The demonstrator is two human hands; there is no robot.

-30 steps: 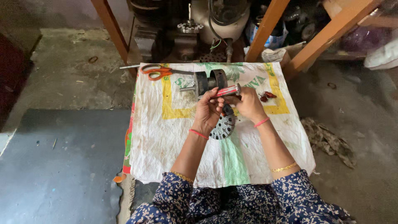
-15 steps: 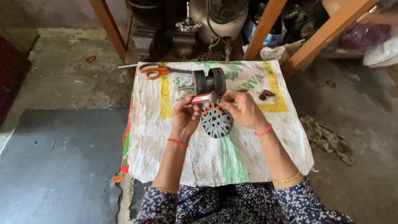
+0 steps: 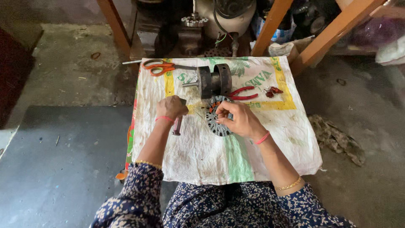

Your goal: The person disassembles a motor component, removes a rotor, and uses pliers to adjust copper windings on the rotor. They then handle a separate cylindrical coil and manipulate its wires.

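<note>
My left hand [image 3: 171, 108] is closed around a small tool with a dark red handle [image 3: 177, 126] that points down toward me, over the white woven sack [image 3: 202, 152]. My right hand [image 3: 238, 120] grips the right edge of a round, slotted metal stator core [image 3: 216, 117] lying on the sack. Just beyond the core sits a dark cylindrical motor rotor with a shaft [image 3: 213, 81]. Red-handled pliers [image 3: 244, 93] lie to the right of the core.
Orange-handled scissors [image 3: 158, 66] lie at the sack's far left corner. Small red pieces [image 3: 272, 90] rest near the far right. Wooden legs [image 3: 270, 25] and machine parts stand beyond. A rag [image 3: 337, 139] lies on the concrete floor to the right; a dark mat [image 3: 63, 160] lies left.
My left hand has drawn away to the left with the red-handled tool. The stator core has come down onto the sack, and my right hand stays on it.
</note>
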